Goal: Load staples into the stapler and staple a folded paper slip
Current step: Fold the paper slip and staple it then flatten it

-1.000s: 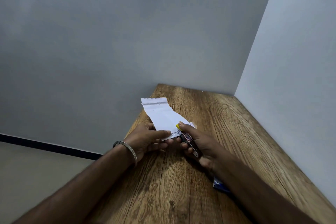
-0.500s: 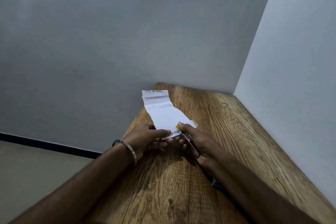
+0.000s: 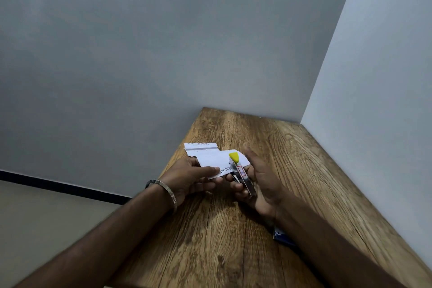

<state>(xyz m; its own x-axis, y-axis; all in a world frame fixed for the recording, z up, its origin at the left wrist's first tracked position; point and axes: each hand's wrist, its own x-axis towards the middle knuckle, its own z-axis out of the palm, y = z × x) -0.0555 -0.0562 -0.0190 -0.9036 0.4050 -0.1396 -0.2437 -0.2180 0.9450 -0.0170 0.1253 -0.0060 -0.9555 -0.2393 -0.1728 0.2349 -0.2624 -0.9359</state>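
- R hand [image 3: 259, 180] wrapped round small stapler [image 3: 243, 174], fingers curled under, yellow tip pointing away over the slip.
- L hand [image 3: 189, 176] pinching folded paper slip [image 3: 211, 158] at near edge, thumb on top; slip held just above worktop [image 3: 233, 241].
- Stapler nose sits over slip's R end; can't tell if paper is fully in the mouth.
- To do well, imo: seat folded layers deep in mouth, keep L pinch taut & clear of nose, squeeze once, firm.
- Risk: staple catches one layer only.
- Blue packet [image 3: 281, 238] near R forearm, mostly hidden.
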